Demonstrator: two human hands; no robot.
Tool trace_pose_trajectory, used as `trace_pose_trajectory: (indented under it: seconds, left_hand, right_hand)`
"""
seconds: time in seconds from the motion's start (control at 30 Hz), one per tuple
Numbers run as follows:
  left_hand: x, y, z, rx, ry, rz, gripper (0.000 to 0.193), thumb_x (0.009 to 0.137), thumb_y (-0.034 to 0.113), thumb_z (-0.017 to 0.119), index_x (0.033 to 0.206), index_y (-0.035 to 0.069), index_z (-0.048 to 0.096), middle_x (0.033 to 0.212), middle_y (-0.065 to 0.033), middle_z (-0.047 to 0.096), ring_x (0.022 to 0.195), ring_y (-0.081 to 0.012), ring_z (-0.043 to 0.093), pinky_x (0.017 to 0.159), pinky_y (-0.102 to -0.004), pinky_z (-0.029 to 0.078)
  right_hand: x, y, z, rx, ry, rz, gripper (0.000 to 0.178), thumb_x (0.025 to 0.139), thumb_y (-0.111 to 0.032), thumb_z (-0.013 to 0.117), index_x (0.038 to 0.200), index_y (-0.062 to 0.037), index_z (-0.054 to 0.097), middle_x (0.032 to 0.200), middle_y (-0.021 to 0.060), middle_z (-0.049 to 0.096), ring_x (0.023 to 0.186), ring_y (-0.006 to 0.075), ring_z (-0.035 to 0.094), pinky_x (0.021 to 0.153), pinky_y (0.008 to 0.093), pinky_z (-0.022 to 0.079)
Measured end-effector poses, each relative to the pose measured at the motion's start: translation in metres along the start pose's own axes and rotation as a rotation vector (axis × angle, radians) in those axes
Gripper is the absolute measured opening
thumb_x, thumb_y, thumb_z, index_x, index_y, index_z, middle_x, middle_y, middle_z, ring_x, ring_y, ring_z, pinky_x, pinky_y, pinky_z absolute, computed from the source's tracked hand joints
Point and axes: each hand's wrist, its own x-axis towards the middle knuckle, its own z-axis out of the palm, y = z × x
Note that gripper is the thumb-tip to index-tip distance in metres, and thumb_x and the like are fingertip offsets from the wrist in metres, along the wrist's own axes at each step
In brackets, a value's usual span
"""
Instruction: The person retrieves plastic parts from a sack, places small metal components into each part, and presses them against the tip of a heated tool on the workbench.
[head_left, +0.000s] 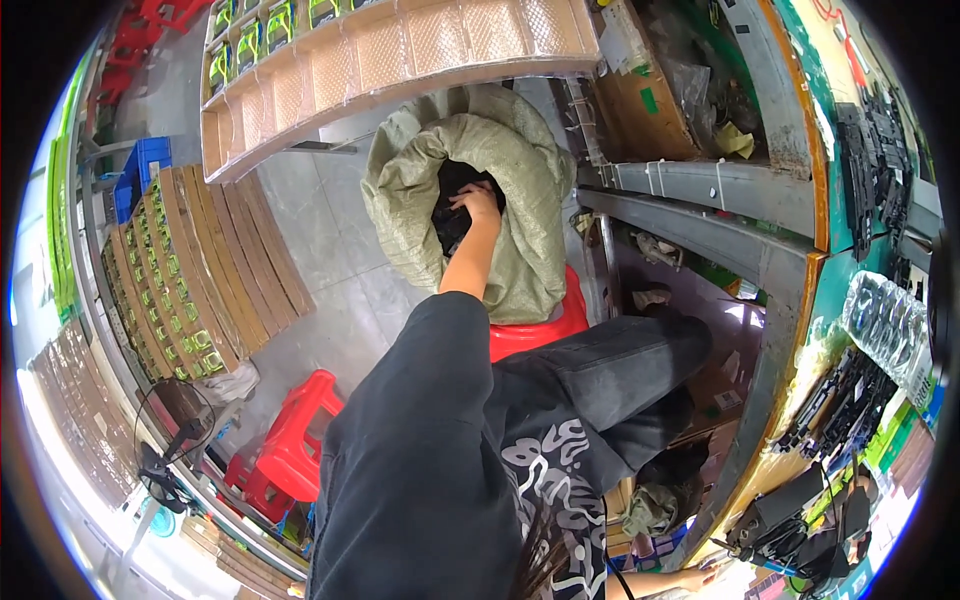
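A woven greenish sack stood open on a red plastic stool, just beside the grey workbench, and dark parts filled its mouth. The left hand reached down into that opening, its fingers curled in among the dark parts; whether it gripped one could not be told. The right hand lay at the lower edge of the view, fingers stretched fairly flat by the bench, holding nothing that showed. Another red stool stood on the floor to the left, near stacked trays.
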Motion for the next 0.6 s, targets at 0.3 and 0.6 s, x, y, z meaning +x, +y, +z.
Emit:
trace_pose_trajectory:
  seconds: [0.3, 0.6]
  left_hand:
    - [0.027, -0.049, 0.009, -0.174, -0.118, 0.151, 0.04, 0.079, 0.019, 0.044, 0.118, 0.012, 0.038, 0.102, -0.0193, 0.048, 0.083, -0.042, 0.054, 0.054, -0.0527, 0.048]
    - [0.001, -0.024, 0.001, -0.084, -0.03, 0.044, 0.037, 0.08, 0.018, 0.042, 0.115, 0.008, 0.04, 0.108, -0.0259, 0.041, 0.082, -0.0501, 0.051, 0.053, -0.0573, 0.046]
  right_hand:
    - [0.017, -0.057, 0.074, 0.117, -0.08, 0.095, 0.022, 0.08, -0.024, 0.054, 0.083, -0.0034, 0.061, 0.079, 0.01, 0.06, 0.066, 0.023, 0.056, 0.058, 0.0319, 0.044]
    - [0.024, -0.112, 0.118, 0.181, -0.093, 0.191, 0.025, 0.08, -0.027, 0.054, 0.084, -0.0033, 0.061, 0.078, 0.0092, 0.061, 0.067, 0.0216, 0.057, 0.059, 0.0309, 0.045]
